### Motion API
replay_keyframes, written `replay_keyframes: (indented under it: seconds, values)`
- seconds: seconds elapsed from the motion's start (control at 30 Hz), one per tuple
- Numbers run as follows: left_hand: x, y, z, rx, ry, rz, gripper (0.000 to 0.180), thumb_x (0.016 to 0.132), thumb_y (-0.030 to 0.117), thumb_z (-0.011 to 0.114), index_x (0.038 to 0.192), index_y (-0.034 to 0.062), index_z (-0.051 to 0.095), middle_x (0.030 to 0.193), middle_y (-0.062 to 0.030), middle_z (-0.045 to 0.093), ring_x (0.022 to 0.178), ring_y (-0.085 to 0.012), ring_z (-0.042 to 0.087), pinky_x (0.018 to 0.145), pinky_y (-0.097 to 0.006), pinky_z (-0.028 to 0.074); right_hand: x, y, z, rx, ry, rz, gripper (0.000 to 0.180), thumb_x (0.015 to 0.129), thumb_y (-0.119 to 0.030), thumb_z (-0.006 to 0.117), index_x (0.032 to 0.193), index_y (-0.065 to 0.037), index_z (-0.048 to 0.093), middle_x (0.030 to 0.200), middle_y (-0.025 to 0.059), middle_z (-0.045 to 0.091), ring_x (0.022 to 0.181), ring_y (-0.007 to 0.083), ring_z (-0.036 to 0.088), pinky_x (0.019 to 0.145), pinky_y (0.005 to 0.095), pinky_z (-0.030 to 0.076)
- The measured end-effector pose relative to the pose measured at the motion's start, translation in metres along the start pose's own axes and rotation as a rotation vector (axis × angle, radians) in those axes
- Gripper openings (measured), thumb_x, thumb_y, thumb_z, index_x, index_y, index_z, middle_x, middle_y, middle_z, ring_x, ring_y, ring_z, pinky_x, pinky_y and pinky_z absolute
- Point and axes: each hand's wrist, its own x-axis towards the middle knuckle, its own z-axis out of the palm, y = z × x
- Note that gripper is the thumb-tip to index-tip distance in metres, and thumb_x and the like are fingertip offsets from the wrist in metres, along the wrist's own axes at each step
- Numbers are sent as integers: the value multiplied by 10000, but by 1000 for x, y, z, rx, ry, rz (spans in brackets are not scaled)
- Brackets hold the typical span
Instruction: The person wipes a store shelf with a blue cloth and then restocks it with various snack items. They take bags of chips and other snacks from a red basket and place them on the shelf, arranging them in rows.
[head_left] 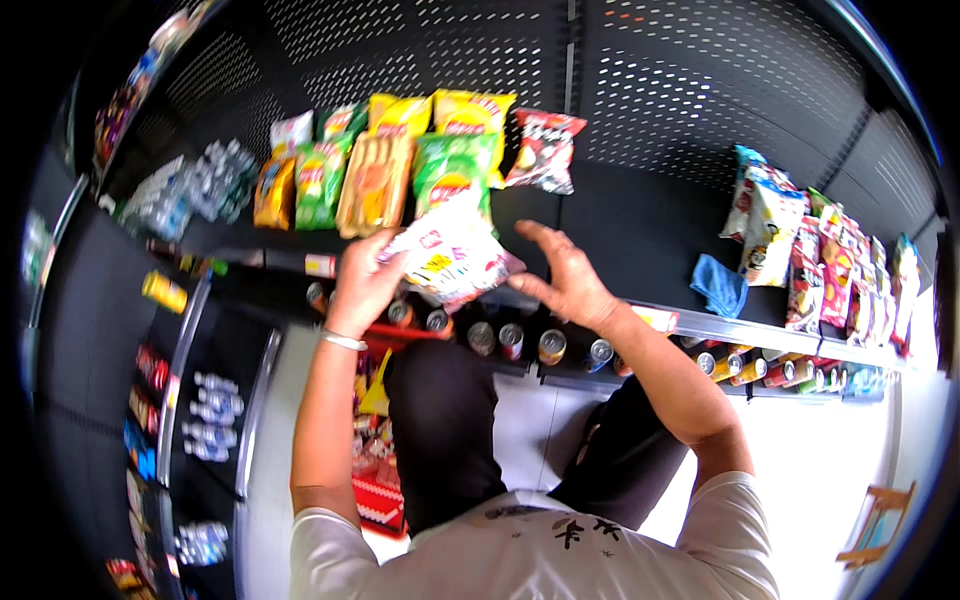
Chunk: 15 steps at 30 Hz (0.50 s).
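Note:
A white snack bag with colourful print (447, 252) hangs above the shelf's front edge, its left side gripped by my left hand (367, 278). To the bag's right, my right hand (566, 276) is open with the fingers apart; the thumb comes close to the bag's edge, and I cannot tell whether it touches. Just behind the held bag stands a green chip bag (452, 165). Left of it are an orange-brown bag (375, 180) and another green bag (320, 185). A red and black bag (545, 150) leans at the right end of this row.
A blue cloth (719, 286) lies on the black shelf (630, 225), beside several snack bags (775, 230). Drink cans (552, 346) line the lower shelf. A red basket with packages (378, 500) stands on the floor beside my left leg. Water bottles (213, 180) are at the left.

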Motion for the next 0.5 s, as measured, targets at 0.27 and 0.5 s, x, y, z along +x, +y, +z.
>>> replay_keyframes:
  seconds: [0.27, 0.5]
  values:
    - [88, 12, 112, -577, 7, 10, 373, 961, 168, 662, 1243, -20, 507, 1099, -61, 647, 1014, -107, 609, 840, -266, 507, -5, 38, -9, 278, 250, 508, 403, 935, -251, 682, 1151, 39, 505, 970, 215, 680, 895, 288, 694, 778, 375, 540]
    - [86, -63, 198, -207, -70, -74, 430, 920, 291, 715, 1209, 31, 533, 1065, -105, 668, 955, -165, 641, 830, -303, 511, -9, 79, -6, 281, 380, 593, 380, 955, -241, 647, 1193, 22, 509, 1044, 216, 685, 1018, 317, 684, 862, 381, 523]
